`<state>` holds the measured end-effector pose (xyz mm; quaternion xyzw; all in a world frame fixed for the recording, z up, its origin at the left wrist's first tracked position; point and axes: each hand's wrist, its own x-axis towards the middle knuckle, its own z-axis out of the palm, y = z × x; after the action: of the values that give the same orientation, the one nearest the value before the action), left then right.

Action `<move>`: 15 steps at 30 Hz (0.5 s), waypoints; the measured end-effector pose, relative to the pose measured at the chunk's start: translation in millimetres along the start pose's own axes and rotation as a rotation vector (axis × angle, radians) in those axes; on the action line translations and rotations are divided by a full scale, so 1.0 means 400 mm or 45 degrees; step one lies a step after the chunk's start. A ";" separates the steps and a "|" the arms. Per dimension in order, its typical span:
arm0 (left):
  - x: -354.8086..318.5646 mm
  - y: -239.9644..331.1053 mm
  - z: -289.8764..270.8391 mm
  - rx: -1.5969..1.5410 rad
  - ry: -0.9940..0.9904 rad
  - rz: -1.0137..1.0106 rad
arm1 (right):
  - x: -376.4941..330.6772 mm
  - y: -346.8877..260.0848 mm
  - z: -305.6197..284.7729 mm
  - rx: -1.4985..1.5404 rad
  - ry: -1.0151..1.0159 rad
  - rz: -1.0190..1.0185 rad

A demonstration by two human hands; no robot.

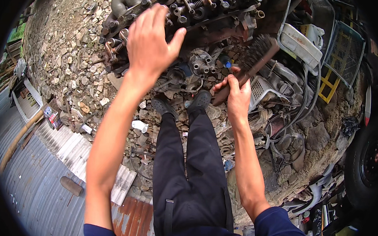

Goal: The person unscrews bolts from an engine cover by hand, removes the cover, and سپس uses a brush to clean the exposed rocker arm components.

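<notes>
My right hand (237, 94) is wrapped round the brown handle of a brush (265, 54), whose dark bristles face up and to the left. Over the near left part of a greasy engine (218, 21), my left hand (149, 48) is stretched out, fingers extended and thumb apart, holding nothing. Whether it touches the metal I cannot tell. Rocker arms and springs line the engine's top, partly hidden behind that hand. Below the engine, a round metal part with several holes (202, 62) rests on the stones.
Gravel (85, 51) covers the ground at the left, beside corrugated metal sheets (44, 183). Right of the brush lie a white plastic container (299, 45), a dark crate (344, 48) and tangled cables (311, 106). A wheel (370, 156) stands at the far right.
</notes>
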<state>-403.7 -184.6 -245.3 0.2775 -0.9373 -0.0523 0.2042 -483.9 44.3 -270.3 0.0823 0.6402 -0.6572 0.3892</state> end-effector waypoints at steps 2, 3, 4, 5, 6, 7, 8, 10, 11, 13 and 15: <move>0.027 -0.037 0.042 0.152 -0.139 0.052 | 0.013 -0.015 -0.007 -0.238 -0.007 -0.039; 0.027 -0.042 0.060 0.213 -0.206 0.081 | 0.019 -0.022 -0.007 -0.358 -0.011 -0.060; 0.022 -0.040 0.079 0.234 -0.189 0.071 | 0.029 -0.025 -0.006 -0.507 0.028 -0.068; 0.016 -0.037 0.093 0.256 -0.170 0.059 | 0.030 -0.041 0.018 -0.777 0.096 -0.260; 0.012 -0.038 0.104 0.279 -0.153 0.046 | 0.027 -0.061 0.042 -0.817 0.069 -0.389; 0.017 -0.035 0.110 0.290 -0.159 0.075 | 0.028 -0.074 0.057 -0.857 0.053 -0.518; 0.022 -0.037 0.108 0.310 -0.166 0.100 | 0.048 -0.072 0.070 -0.879 0.041 -0.643; 0.034 -0.049 0.101 0.325 -0.181 0.162 | 0.101 -0.077 0.110 -0.992 0.007 -0.926; 0.042 -0.052 0.097 0.305 -0.198 0.173 | 0.119 -0.105 0.142 -1.085 -0.007 -1.087; 0.052 -0.059 0.091 0.267 -0.232 0.193 | 0.156 -0.129 0.181 -1.345 -0.057 -1.081; 0.067 -0.077 0.093 0.278 -0.224 0.306 | 0.170 -0.113 0.176 -1.396 -0.054 -1.092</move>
<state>-424.0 -225.6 -276.2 0.1783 -0.9781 0.0504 0.0948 -531.0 -52.7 -264.6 -0.3992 0.8479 -0.3362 0.0930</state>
